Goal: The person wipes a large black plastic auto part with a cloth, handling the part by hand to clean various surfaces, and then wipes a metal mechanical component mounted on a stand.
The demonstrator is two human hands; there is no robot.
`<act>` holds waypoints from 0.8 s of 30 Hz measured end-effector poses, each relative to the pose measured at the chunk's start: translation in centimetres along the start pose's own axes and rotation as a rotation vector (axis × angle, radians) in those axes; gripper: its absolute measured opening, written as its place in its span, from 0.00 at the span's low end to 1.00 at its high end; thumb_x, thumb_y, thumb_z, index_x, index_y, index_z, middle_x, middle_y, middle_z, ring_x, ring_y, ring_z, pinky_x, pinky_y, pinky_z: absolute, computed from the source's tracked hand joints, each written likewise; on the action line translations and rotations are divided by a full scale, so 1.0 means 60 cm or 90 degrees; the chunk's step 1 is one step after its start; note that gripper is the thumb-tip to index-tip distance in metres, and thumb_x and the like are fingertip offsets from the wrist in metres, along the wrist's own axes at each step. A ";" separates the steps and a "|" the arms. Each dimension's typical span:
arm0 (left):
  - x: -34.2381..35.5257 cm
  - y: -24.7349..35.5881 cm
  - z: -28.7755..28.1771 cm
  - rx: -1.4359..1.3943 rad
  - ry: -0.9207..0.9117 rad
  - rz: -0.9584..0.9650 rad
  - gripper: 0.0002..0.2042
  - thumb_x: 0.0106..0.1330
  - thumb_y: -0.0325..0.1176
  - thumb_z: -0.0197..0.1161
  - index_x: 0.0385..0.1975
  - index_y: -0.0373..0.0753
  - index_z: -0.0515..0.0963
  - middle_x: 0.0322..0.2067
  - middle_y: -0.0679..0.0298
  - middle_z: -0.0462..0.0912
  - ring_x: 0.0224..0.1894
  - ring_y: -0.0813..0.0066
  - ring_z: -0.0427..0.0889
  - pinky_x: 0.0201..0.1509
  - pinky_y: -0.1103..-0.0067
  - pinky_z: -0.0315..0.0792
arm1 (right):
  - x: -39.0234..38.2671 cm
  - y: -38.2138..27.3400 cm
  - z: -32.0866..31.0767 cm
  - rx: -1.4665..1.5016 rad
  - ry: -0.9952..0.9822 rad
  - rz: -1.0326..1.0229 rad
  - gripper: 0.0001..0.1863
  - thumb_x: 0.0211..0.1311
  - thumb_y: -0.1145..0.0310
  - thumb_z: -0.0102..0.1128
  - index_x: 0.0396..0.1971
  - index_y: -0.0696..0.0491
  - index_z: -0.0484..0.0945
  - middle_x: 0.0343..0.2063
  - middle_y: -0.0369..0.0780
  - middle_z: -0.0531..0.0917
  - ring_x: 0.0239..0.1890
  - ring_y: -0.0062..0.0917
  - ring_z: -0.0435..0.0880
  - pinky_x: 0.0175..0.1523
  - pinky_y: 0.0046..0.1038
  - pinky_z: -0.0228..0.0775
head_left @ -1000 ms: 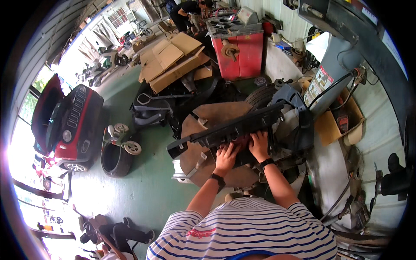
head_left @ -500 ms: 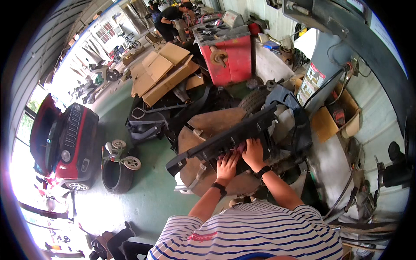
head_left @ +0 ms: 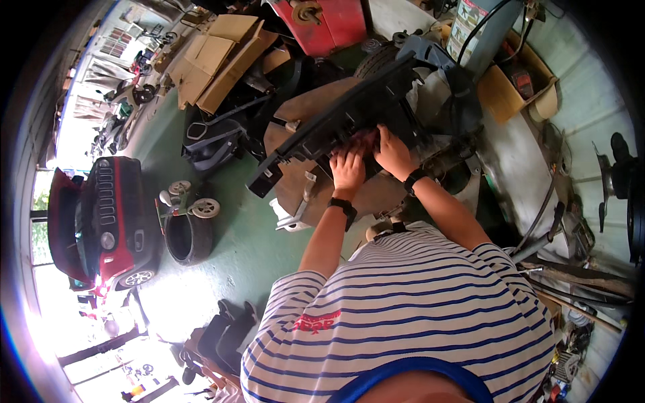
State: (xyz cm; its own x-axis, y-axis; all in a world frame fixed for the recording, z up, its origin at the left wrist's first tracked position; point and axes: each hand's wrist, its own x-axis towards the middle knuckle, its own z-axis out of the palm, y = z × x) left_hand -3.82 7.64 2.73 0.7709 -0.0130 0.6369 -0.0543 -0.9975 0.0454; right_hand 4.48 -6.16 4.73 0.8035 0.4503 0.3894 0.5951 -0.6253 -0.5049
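A long black plastic trim panel (head_left: 316, 131), like a vehicle part, lies aslant across a round brown worn surface (head_left: 285, 141). Both my hands work at its near side, around the middle. My left hand (head_left: 348, 169) is bent over a dark reddish, crumpled rag (head_left: 363, 140) pressed against the panel. Close by on the right, my right hand (head_left: 392, 156) has its fingers closed at the other side of that rag. The fingertips are partly hidden by the rag and the panel's dark ribs. Each wrist wears a black band.
Black plastic parts (head_left: 218, 134) and flattened cardboard (head_left: 211, 60) lie beyond on the left. A tyre (head_left: 188, 238) with a small balance bike (head_left: 191, 205) stands on the green floor, near a red toy car (head_left: 107, 221). An open cardboard box (head_left: 517, 84) sits right, below a grey post (head_left: 494, 33).
My view has tipped downward, so the panel and hands sit higher in the picture and more of my striped shirt shows. Both hands stay at the panel's middle, with small finger shifts.
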 end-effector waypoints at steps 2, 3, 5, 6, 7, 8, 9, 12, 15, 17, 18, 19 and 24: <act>0.003 0.005 0.000 -0.020 0.005 0.015 0.21 0.52 0.30 0.60 0.49 0.49 0.74 0.51 0.73 0.75 0.57 0.72 0.70 0.57 0.66 0.59 | -0.026 0.009 0.009 0.049 0.020 0.069 0.31 0.53 0.69 0.57 0.59 0.52 0.61 0.40 0.50 0.80 0.34 0.48 0.80 0.36 0.44 0.75; 0.000 0.002 -0.002 -0.028 0.013 0.025 0.20 0.52 0.30 0.60 0.48 0.49 0.75 0.51 0.74 0.76 0.57 0.72 0.70 0.57 0.67 0.59 | -0.032 0.002 0.005 0.049 0.015 0.066 0.31 0.53 0.69 0.57 0.59 0.52 0.61 0.40 0.50 0.80 0.34 0.48 0.80 0.36 0.44 0.75; -0.009 -0.003 -0.008 -0.025 0.007 0.019 0.19 0.52 0.30 0.60 0.47 0.50 0.76 0.51 0.75 0.76 0.57 0.72 0.70 0.56 0.67 0.59 | -0.044 -0.010 -0.001 0.079 -0.069 0.142 0.37 0.54 0.68 0.59 0.65 0.47 0.55 0.41 0.51 0.80 0.33 0.49 0.81 0.35 0.44 0.75; -0.008 -0.001 -0.010 -0.035 0.005 0.024 0.18 0.52 0.30 0.60 0.46 0.50 0.76 0.51 0.74 0.76 0.56 0.71 0.71 0.56 0.66 0.60 | -0.046 -0.007 -0.004 0.077 -0.069 0.141 0.37 0.54 0.68 0.59 0.65 0.47 0.55 0.41 0.51 0.80 0.33 0.49 0.81 0.35 0.44 0.75; -0.008 0.000 -0.013 -0.044 0.002 0.029 0.18 0.53 0.30 0.60 0.46 0.50 0.76 0.51 0.74 0.76 0.55 0.71 0.71 0.55 0.66 0.60 | -0.045 -0.002 -0.007 0.082 -0.064 0.104 0.40 0.53 0.68 0.60 0.66 0.42 0.54 0.40 0.51 0.80 0.32 0.49 0.81 0.34 0.44 0.75; -0.008 0.001 -0.016 -0.045 0.002 0.028 0.18 0.53 0.30 0.60 0.46 0.50 0.76 0.51 0.74 0.76 0.55 0.71 0.71 0.55 0.66 0.60 | -0.045 0.003 -0.009 0.089 -0.059 0.067 0.42 0.52 0.68 0.60 0.68 0.38 0.52 0.39 0.51 0.80 0.32 0.48 0.81 0.34 0.44 0.74; -0.003 0.000 -0.020 -0.066 -0.016 0.022 0.18 0.53 0.30 0.60 0.45 0.50 0.77 0.49 0.74 0.77 0.53 0.69 0.72 0.55 0.66 0.60 | -0.036 0.006 -0.016 0.088 -0.059 0.067 0.42 0.52 0.68 0.60 0.68 0.38 0.52 0.39 0.51 0.80 0.32 0.48 0.81 0.34 0.44 0.74; -0.011 0.011 -0.029 -0.073 -0.044 -0.015 0.17 0.52 0.30 0.60 0.45 0.49 0.77 0.46 0.72 0.78 0.49 0.65 0.72 0.52 0.65 0.61 | -0.017 0.015 -0.037 0.073 -0.171 0.062 0.45 0.50 0.68 0.62 0.68 0.31 0.51 0.36 0.50 0.81 0.31 0.47 0.81 0.34 0.43 0.75; -0.022 0.015 -0.028 -0.061 -0.055 -0.054 0.17 0.52 0.30 0.60 0.44 0.49 0.78 0.43 0.71 0.78 0.46 0.63 0.72 0.49 0.65 0.61 | -0.009 0.014 -0.048 0.027 -0.197 0.012 0.46 0.51 0.69 0.61 0.69 0.29 0.49 0.31 0.50 0.81 0.32 0.47 0.81 0.35 0.43 0.75; -0.019 0.018 -0.026 -0.066 -0.053 -0.060 0.17 0.52 0.30 0.61 0.43 0.49 0.78 0.42 0.70 0.77 0.46 0.62 0.72 0.48 0.65 0.61 | -0.008 0.021 -0.049 0.024 -0.166 -0.028 0.46 0.50 0.70 0.61 0.68 0.26 0.50 0.30 0.49 0.81 0.31 0.46 0.81 0.34 0.41 0.75; -0.019 0.018 -0.027 -0.074 -0.062 -0.056 0.16 0.51 0.31 0.61 0.43 0.49 0.78 0.42 0.70 0.77 0.45 0.61 0.71 0.47 0.65 0.61 | -0.009 0.024 -0.047 0.022 -0.165 -0.027 0.46 0.50 0.70 0.61 0.68 0.26 0.50 0.30 0.49 0.81 0.31 0.46 0.81 0.34 0.41 0.75; -0.015 0.017 -0.026 -0.081 -0.069 -0.052 0.16 0.51 0.31 0.61 0.43 0.49 0.78 0.42 0.70 0.77 0.45 0.61 0.71 0.46 0.65 0.61 | -0.006 0.026 -0.045 0.001 -0.167 -0.046 0.46 0.51 0.71 0.61 0.68 0.26 0.51 0.30 0.48 0.81 0.31 0.45 0.81 0.34 0.41 0.75; -0.006 0.002 -0.020 -0.083 -0.062 -0.037 0.16 0.51 0.32 0.61 0.42 0.49 0.77 0.42 0.69 0.76 0.44 0.59 0.70 0.44 0.64 0.61 | 0.011 0.018 -0.062 -0.028 -0.158 -0.068 0.43 0.52 0.71 0.58 0.67 0.25 0.54 0.30 0.45 0.80 0.30 0.43 0.81 0.34 0.41 0.75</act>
State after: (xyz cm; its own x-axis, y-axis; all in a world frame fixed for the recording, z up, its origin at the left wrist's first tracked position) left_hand -4.85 7.59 3.40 0.8328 0.0308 0.5528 -0.0849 -0.9795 0.1825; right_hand 5.61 -8.92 7.31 0.7185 0.6546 0.2352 0.6802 -0.5904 -0.4345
